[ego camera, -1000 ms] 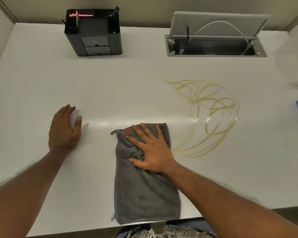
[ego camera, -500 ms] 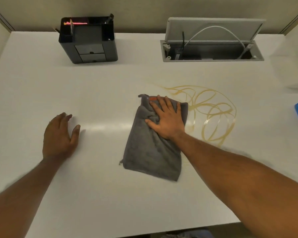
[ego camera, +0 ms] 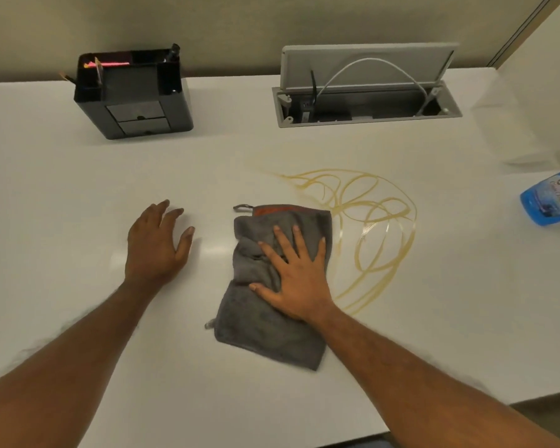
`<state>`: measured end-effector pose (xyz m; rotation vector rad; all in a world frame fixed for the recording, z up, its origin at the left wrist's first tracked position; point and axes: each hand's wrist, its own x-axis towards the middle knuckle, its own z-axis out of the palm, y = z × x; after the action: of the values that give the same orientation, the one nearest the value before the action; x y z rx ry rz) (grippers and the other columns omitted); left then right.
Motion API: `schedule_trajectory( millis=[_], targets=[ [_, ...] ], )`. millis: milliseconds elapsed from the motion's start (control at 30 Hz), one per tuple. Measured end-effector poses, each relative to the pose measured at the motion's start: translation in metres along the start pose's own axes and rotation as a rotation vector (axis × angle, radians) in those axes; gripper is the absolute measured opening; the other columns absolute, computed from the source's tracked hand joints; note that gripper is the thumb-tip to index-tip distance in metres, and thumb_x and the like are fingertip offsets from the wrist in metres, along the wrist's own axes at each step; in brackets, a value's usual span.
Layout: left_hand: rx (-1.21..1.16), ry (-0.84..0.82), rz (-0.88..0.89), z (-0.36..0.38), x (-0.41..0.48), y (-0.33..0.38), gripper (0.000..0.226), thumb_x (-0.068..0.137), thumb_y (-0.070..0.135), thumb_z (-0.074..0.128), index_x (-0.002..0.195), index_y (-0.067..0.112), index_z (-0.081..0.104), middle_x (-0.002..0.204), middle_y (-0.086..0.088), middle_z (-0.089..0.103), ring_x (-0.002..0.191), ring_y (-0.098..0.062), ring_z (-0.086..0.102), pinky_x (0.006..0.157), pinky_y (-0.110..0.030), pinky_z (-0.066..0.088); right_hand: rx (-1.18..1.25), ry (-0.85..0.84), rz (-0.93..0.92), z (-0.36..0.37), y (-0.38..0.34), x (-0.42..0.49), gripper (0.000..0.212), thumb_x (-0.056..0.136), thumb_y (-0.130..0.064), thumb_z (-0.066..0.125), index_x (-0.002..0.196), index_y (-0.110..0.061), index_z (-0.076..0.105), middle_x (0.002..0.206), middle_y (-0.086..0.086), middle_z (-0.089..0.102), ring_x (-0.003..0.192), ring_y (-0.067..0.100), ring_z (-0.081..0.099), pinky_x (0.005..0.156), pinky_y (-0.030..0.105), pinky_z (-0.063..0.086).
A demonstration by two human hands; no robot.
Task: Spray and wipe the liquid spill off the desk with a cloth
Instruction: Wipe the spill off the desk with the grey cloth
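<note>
The soft, limp grey microfibre cloth (ego camera: 272, 286) lies on the white counter (ego camera: 78, 195) just left of the looping amber liquid spill (ego camera: 362, 227), pinned under the flat, released right hand (ego camera: 296, 279), best pressed mid-cloth, while the left hand (ego camera: 156, 244) rests spread, grasping nothing.

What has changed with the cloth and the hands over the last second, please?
The right hand pushed the cloth away from the near desk edge up to the spill, then drew it back a little, so its right edge now sits at the spill's left side. The palm stayed flat on the cloth throughout. The left hand stayed flat on the desk; the loops of the spill look unwiped.
</note>
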<state>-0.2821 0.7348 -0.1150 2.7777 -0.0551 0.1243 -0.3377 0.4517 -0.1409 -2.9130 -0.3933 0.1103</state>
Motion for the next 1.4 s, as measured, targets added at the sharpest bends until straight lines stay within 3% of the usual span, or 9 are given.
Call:
schedule_trajectory(
  millis=[133,400,533,667,833,1067,1267,1400],
  targets=[
    [-0.012,-0.072,0.029,0.007,0.003,0.010,0.062,0.090,0.052,0.044,0.137,0.014,0.055,0.153,-0.014,0.044,0.146,-0.036,0.033,0.117,-0.055,0.025,-0.016,0.053,0.052,-0.003,0.040,-0.022,0.077,0.084,-0.084,0.026,0.151,-0.046,0.026,0.166,-0.006,0.010,0.154,0.025,0.002,0.111,0.075,0.001],
    [-0.036,-0.101,0.084,0.016,0.013,0.030,0.062,0.091,0.054,0.045,0.141,0.019,0.051,0.157,-0.010,0.040,0.149,-0.034,0.027,0.120,-0.055,0.020,-0.036,-0.043,0.220,-0.014,0.037,0.053,0.091,0.075,-0.093,0.015,0.152,-0.046,0.016,0.167,-0.002,0.001,0.152,0.034,-0.009,0.108,0.075,-0.009],
    [-0.043,-0.118,0.078,0.016,0.023,0.036,0.063,0.091,0.056,0.044,0.143,0.020,0.048,0.159,-0.010,0.036,0.151,-0.032,0.023,0.122,-0.053,0.016,-0.050,-0.040,0.099,-0.010,0.012,0.053,0.094,0.073,-0.094,0.017,0.153,-0.043,0.019,0.167,0.001,0.004,0.152,0.036,-0.008,0.107,0.076,-0.006],
    [-0.026,-0.133,0.074,0.019,0.031,0.045,0.064,0.091,0.058,0.042,0.143,0.023,0.048,0.161,-0.009,0.034,0.153,-0.032,0.019,0.123,-0.054,0.013,-0.022,0.035,-0.037,-0.002,0.023,-0.003,0.073,0.086,-0.080,0.032,0.149,-0.044,0.031,0.166,-0.003,0.013,0.154,0.029,0.002,0.109,0.075,0.005],
    [-0.044,-0.089,0.050,0.030,0.025,0.048,0.064,0.091,0.057,0.038,0.141,0.019,0.052,0.157,-0.012,0.038,0.151,-0.033,0.024,0.122,-0.055,0.013,-0.026,0.029,0.167,-0.018,0.076,-0.025,0.060,0.095,-0.064,0.029,0.149,-0.039,0.034,0.165,-0.007,0.015,0.154,0.021,0.005,0.117,0.067,0.003],
    [0.001,-0.032,0.052,0.042,0.021,0.044,0.060,0.094,0.056,0.037,0.138,0.019,0.053,0.156,-0.011,0.040,0.149,-0.032,0.028,0.122,-0.053,0.014,-0.022,0.014,0.332,-0.030,0.083,0.053,0.059,0.099,-0.055,0.028,0.153,-0.033,0.028,0.166,-0.001,0.011,0.154,0.027,0.002,0.118,0.065,0.000],
    [0.006,-0.025,0.046,0.044,0.021,0.044,0.057,0.094,0.054,0.036,0.138,0.021,0.052,0.156,-0.010,0.040,0.149,-0.031,0.029,0.122,-0.053,0.014,-0.035,-0.012,0.201,-0.019,0.044,0.075,0.069,0.093,-0.069,0.025,0.153,-0.035,0.026,0.166,0.002,0.012,0.153,0.032,0.001,0.116,0.068,-0.001],
    [0.017,-0.022,0.056,0.043,0.021,0.044,0.057,0.095,0.052,0.036,0.139,0.020,0.052,0.156,-0.010,0.040,0.148,-0.031,0.029,0.122,-0.054,0.015,0.043,0.034,0.018,-0.014,0.043,0.019,0.057,0.095,-0.056,0.037,0.146,-0.032,0.044,0.162,-0.003,0.027,0.152,0.025,0.015,0.120,0.059,0.012]
  ],
)
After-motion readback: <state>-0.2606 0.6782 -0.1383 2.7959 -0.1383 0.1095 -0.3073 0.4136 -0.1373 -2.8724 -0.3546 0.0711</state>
